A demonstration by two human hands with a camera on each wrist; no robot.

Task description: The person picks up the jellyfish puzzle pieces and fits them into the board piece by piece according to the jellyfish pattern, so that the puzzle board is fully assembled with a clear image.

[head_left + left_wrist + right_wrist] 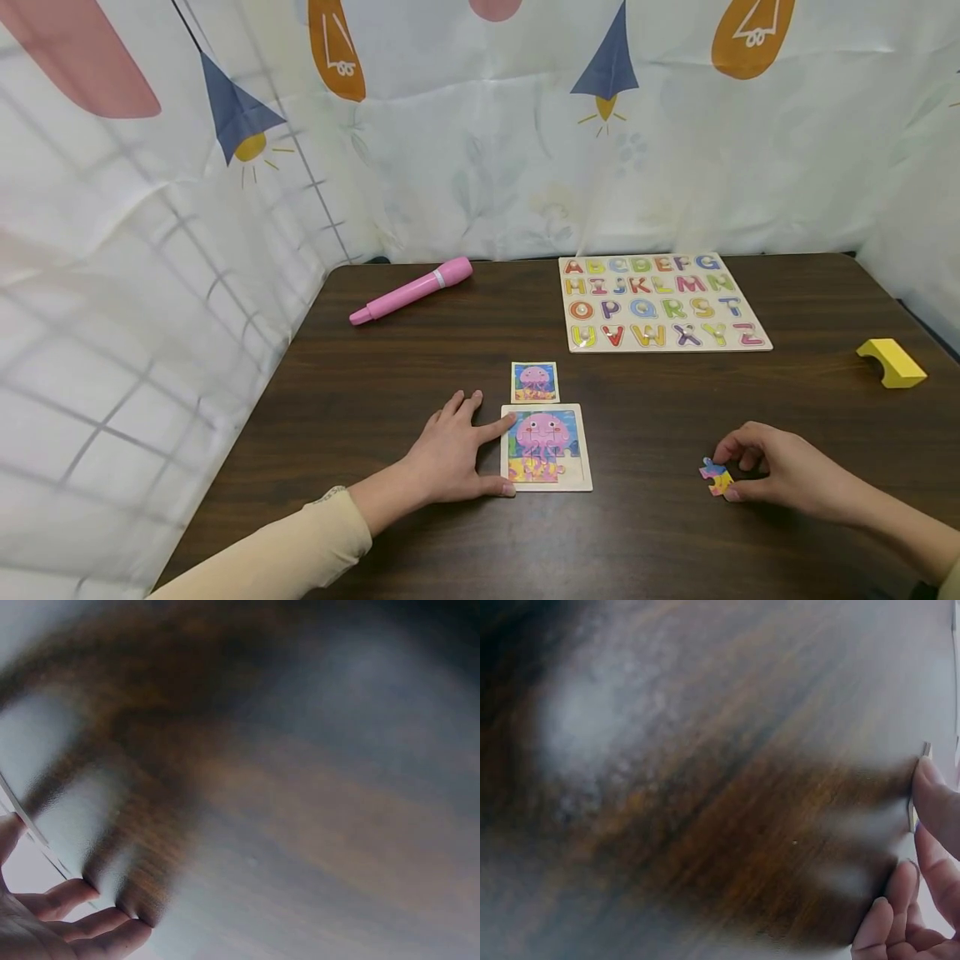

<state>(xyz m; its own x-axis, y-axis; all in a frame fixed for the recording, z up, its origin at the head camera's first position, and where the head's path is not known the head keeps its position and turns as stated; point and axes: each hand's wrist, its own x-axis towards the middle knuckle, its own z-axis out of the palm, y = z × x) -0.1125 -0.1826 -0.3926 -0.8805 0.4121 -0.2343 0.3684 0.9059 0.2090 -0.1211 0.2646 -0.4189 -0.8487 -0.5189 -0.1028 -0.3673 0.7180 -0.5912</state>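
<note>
My left hand (450,454) lies with fingers spread at the left side of a square jigsaw puzzle tray (587,468). Its index finger and thumb touch the tray's left edge. A pink jellyfish picture (542,432) fills much of the tray, while bare base shows at the lower right. Off to the right, my right hand (780,471) pinches a blue, pink and yellow jigsaw piece (720,479) between thumb and finger, low over the table; whether it is one piece or two joined is unclear. In the right wrist view, only a thin edge of the piece (927,749) shows by the thumb.
Just behind the tray lies a small jellyfish picture card (535,383). A wooden alphabet board (663,343) sits at the back right, a pink pen-like stick (412,292) at the back left. Near the right edge is a yellow arch block (896,364). A printed curtain (480,167) hangs behind the dark table (360,375).
</note>
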